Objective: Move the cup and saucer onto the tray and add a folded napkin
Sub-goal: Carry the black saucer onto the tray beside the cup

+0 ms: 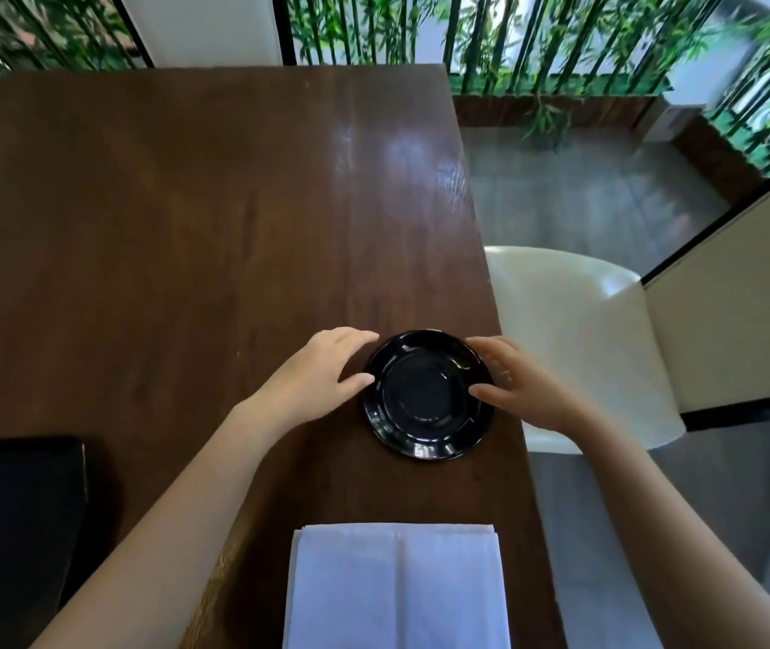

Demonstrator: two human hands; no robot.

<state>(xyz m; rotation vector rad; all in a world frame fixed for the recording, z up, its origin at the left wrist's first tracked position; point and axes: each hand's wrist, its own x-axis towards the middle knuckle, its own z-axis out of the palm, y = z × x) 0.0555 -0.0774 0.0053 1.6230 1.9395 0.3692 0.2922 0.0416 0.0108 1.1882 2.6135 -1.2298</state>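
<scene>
A glossy black saucer lies flat on the dark wooden table, close to its right edge, with no cup on it. My left hand curves around its left rim with fingers apart, fingertips at the rim. On the opposite side my right hand is spread at the right rim, its thumb over the edge. A folded white napkin lies near me at the table's front. The corner of a black tray shows at the lower left. No cup is in view.
A white chair stands just past the table's right edge. Grey floor, a cream wall and bamboo plants behind glass lie beyond. The table's far and left parts show bare wood.
</scene>
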